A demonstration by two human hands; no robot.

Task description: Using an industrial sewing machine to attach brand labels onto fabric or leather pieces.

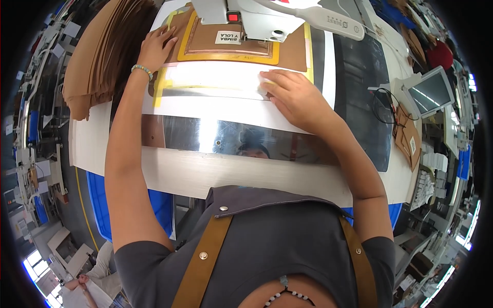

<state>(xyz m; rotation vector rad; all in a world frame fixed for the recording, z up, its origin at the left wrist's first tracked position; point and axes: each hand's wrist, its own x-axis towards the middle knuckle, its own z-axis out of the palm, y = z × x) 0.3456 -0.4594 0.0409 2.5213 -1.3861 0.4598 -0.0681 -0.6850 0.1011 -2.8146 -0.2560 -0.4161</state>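
Note:
My left hand (155,50) lies on the left edge of a brown panel (294,60), its fingers spread. On the panel sits a yellow rectangular frame (228,57) with a white label (227,37) inside it. The white head of a sewing machine (257,20) hangs over the frame's far side. Nearer me, a glossy white sheet (210,77) has yellow tape (159,90) along its left side. My right hand (294,95) rests at the sheet's right part, fingers stretched leftward and slightly bent. Glare blurs its fingertips; I see nothing held in it.
A tall stack of brown sheets (100,56) stands at the left. A shiny metal plate (221,136) lines the table's near side. To the right are a tilted screen (431,91), black cables (385,105) and brown pieces (409,138). Blue bins (100,197) sit below the table.

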